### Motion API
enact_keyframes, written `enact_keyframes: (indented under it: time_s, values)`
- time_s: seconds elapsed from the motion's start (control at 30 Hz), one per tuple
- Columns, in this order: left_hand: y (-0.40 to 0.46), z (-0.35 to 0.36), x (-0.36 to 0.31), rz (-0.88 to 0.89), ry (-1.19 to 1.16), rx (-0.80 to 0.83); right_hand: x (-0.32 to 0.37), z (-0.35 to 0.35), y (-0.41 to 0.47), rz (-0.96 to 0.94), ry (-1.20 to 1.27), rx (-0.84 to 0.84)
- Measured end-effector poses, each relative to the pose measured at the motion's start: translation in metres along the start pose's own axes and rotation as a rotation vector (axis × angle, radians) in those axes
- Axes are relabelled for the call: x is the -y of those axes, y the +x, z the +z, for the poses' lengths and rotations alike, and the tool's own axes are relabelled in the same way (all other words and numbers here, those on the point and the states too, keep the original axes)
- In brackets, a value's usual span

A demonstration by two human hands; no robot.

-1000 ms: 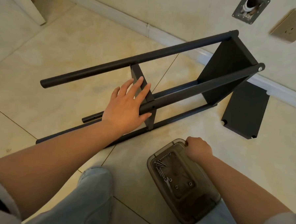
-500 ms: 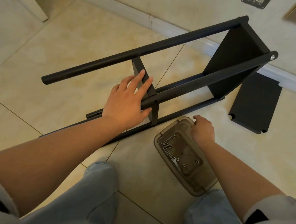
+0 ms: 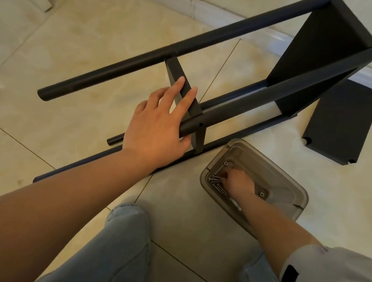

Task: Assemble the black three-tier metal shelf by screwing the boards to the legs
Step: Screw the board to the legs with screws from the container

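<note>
Shelf frame (image 3: 236, 104) lies on its side on the floor, under the left hand (image 3: 157, 126), whose spread fingers steady the middle board (image 3: 181, 86). Right hand (image 3: 239, 183) digs in the tray (image 3: 287, 172) among screws (image 3: 216, 182); can't tell if it's pinching one. Keep that open hole (image 3: 201, 124) lined up, I'd say.

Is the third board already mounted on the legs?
No: the loose board lies flat on the floor tiles beside the shelf frame, attached to no leg.

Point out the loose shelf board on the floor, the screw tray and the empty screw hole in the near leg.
loose shelf board (image 3: 341, 125), head view, middle of its flat face.
screw tray (image 3: 286, 178), head view, bare far rim.
empty screw hole (image 3: 201, 124), head view, the hole itself, at the middle board.
</note>
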State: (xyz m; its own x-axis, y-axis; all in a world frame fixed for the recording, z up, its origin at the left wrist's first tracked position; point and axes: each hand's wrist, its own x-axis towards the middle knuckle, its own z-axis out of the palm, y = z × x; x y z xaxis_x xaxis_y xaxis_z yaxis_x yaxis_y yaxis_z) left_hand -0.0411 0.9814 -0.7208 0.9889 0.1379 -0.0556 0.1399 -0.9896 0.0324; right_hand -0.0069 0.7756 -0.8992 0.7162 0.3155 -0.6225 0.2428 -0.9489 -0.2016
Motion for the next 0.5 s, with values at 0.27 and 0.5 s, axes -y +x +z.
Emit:
enact_keyframes:
  time_s: [0.27,0.5]
  values:
    - [-0.001,-0.001,0.001,0.014,-0.014,-0.006,0.008,0.008,0.02,-0.031,-0.144,0.068]
    - [-0.001,-0.002,0.002,0.007,-0.03,0.017,0.012,0.002,0.019,-0.081,-0.223,0.21]
